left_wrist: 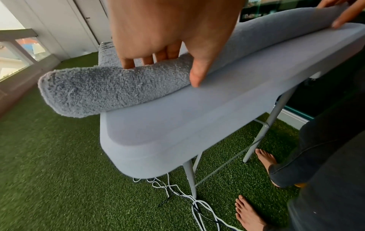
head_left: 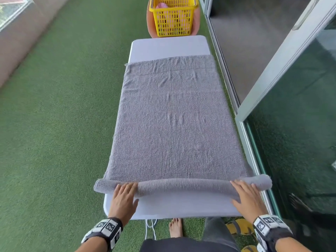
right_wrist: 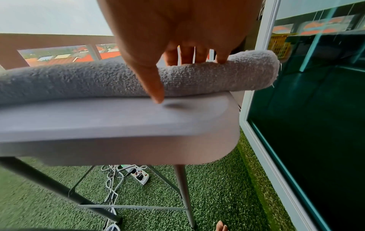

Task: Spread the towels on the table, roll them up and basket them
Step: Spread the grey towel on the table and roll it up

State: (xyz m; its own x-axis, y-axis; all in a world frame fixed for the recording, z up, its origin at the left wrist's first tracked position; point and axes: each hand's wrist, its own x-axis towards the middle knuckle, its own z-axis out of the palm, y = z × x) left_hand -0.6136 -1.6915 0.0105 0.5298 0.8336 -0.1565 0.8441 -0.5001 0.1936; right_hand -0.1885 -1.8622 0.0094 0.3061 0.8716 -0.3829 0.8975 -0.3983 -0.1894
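A grey towel (head_left: 171,115) lies spread along the white table (head_left: 171,46), its near end rolled into a thick roll (head_left: 181,186) across the table's width. My left hand (head_left: 125,193) rests flat on the roll's left part (left_wrist: 110,89), fingers straight over the top, thumb down its near side. On the roll's right part (right_wrist: 227,75) my right hand (head_left: 247,193) presses the same way, thumb reaching the tabletop (right_wrist: 118,115). Both roll ends overhang the table's sides. A yellow basket (head_left: 172,17) with something pink inside stands past the table's far end.
The basket sits on an orange chair (head_left: 151,24). Green artificial turf (head_left: 54,124) covers the floor on the left. A glass sliding door and its metal frame (head_left: 254,99) run close along the right. Cables and a power strip (right_wrist: 140,175) lie under the table beside my bare feet (left_wrist: 250,214).
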